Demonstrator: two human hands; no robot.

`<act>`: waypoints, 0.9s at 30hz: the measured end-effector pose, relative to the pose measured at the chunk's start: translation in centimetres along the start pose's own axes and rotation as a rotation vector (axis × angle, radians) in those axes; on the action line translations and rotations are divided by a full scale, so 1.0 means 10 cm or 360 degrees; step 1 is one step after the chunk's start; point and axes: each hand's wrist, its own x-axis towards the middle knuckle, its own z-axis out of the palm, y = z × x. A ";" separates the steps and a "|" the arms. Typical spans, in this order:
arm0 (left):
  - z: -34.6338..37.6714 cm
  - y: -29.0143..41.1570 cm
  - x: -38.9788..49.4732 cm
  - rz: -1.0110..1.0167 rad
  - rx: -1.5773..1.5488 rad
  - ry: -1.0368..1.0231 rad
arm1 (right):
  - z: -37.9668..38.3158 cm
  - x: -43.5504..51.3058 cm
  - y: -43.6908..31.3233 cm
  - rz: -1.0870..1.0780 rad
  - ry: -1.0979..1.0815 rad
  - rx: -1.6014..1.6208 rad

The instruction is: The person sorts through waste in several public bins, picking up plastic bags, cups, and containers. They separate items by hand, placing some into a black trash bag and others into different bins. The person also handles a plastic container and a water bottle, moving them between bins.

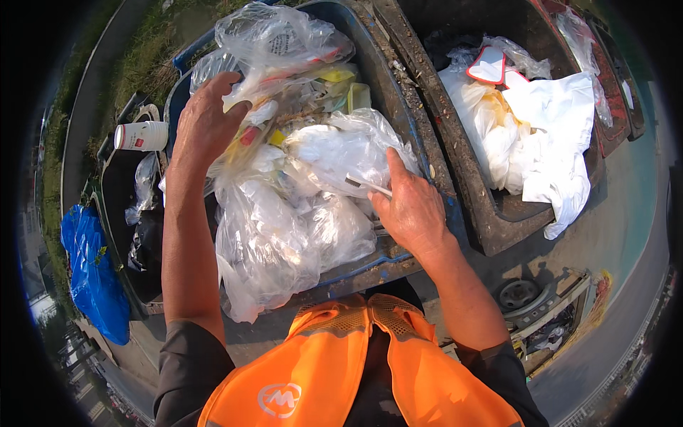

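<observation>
My right hand [413,211] grips a toothbrush [376,187] with a pale handle and dark bristles. The brush head points left over a clear plastic bag [336,155] with white contents. Further up on the left, my left hand [211,120] has its thumb and fingers apart, with nothing visible between them. It hovers over or beside a heap of clear bags; contact cannot be told. Beneath both hands is a blue wheeled bin [392,88] full of bagged rubbish. Another clear bag [267,240] hangs over the bin's near rim.
To the right, a dirty bin [453,133] holds white bags and a white cloth-like sheet [560,123]. Stacked paper cups [141,136] lie on their side at the left. A blue plastic bag [93,277] hangs outside a dark bin there. A cart wheel [517,294] shows at lower right.
</observation>
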 end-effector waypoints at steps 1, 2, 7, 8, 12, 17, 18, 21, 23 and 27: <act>-0.02 -0.01 -0.30 -0.0029 -0.0061 -0.0020 | -0.03 0.01 0.01 -0.0047 0.0052 0.0076; 0.01 0.00 -0.62 -0.0005 -0.0020 -0.0157 | -0.05 0.02 0.01 -0.0061 0.0073 0.0079; 0.55 -0.07 -1.74 0.0070 0.0213 -0.1079 | -0.17 0.08 0.01 -0.0078 -0.0048 0.0149; 0.69 -0.14 -1.82 0.0066 0.0212 -0.1083 | -0.16 0.10 0.01 -0.0089 -0.0081 0.0149; 1.24 -0.51 -1.88 0.0035 0.0461 -0.0926 | 0.09 0.10 -0.11 -0.0327 -0.0338 -0.0342; 1.61 -0.79 -1.71 0.0207 0.0318 -0.0617 | 0.81 0.15 -0.37 -0.0553 -0.0822 -0.0826; 1.61 -0.82 -1.67 0.0199 0.0250 -0.0596 | 0.92 0.22 -0.37 -0.0580 -0.0908 -0.0926; 1.49 -0.86 -1.47 0.0145 -0.0061 -0.0275 | 1.07 0.48 -0.31 -0.0637 -0.0786 -0.0961; 1.34 -0.90 -1.18 0.0075 -0.0185 -0.0213 | 0.96 0.69 -0.25 -0.0615 -0.0578 -0.0831; 0.93 -0.88 -0.52 0.0003 -0.0564 -0.0017 | 0.30 1.20 -0.21 -0.0548 -0.0046 -0.0771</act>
